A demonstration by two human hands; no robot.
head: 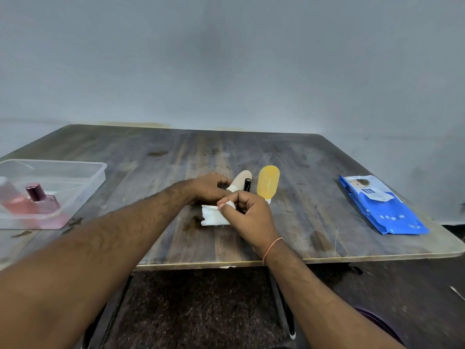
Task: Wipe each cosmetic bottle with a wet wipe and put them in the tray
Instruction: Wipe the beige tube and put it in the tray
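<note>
A person seated at a worn wooden table [314, 222] works midway through a cleaning job, both bare arms reaching to the middle of the tabletop. The right hand [247, 212] pinches a corner of a white wet wipe [214, 216] between thumb and curled fingers, the rest of the wipe lying crumpled on the wood just beside it. The left hand [208, 188] rests with fingers bent over the lower end of a beige tube [241, 178]; whether it actually grips the tube cannot be told, since the hand hides the contact.

Three items wait unwiped in a close row near the table's centre: the beige tube, a slim black tube [247, 185] touching its right side, and a yellow bottle [268, 182] just beyond that.

At the left edge sits a clear plastic tray [83, 182] holding a pink perfume bottle [40, 200] with a dark cap, and what seems to be a second pale, reddish bottle [7, 190] behind it, cut off by the frame. Those appear finished. Near the right edge lies the blue wipes pack [382, 207], well apart from the hands.

By this count the job looks a little under half done, with the beige tube seemingly next in line.
</note>
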